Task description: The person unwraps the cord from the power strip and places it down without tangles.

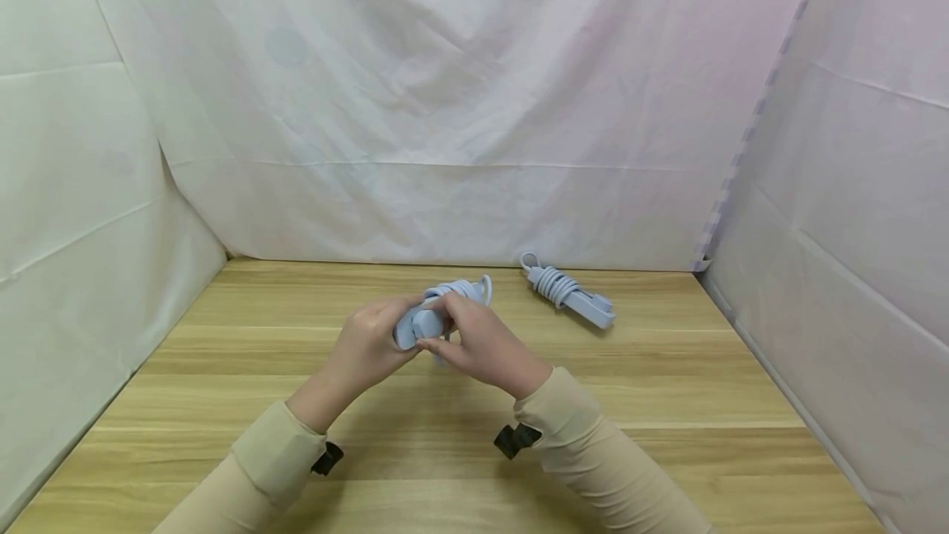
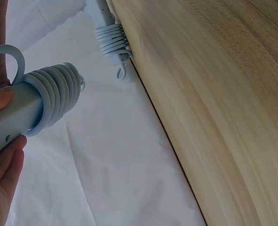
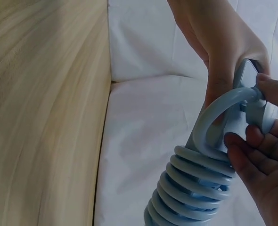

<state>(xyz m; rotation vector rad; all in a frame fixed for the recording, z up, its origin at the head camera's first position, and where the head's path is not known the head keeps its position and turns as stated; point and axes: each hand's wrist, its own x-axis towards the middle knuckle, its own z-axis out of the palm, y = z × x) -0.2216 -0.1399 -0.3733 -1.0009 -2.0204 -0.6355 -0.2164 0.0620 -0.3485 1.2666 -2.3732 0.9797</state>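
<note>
A light blue power strip (image 1: 405, 330), its cord (image 3: 191, 188) wound in several turns around one end, is held up above the table in front of me. My left hand (image 1: 374, 344) grips the strip's body at the end away from the coil. With thumb and fingertips, my right hand (image 1: 485, 346) pinches the plug (image 3: 256, 115) against the strip's side. From the plug a loop of cord curves back to the coil in the right wrist view. The left wrist view shows the coiled end pointing away from the fingers; part of the body is hidden by the hands.
A second light blue power strip (image 1: 591, 309), also with its cord wound around it, lies on the wooden table (image 1: 296, 295) at the back right. White cloth (image 1: 460, 105) hangs behind the table and along both sides.
</note>
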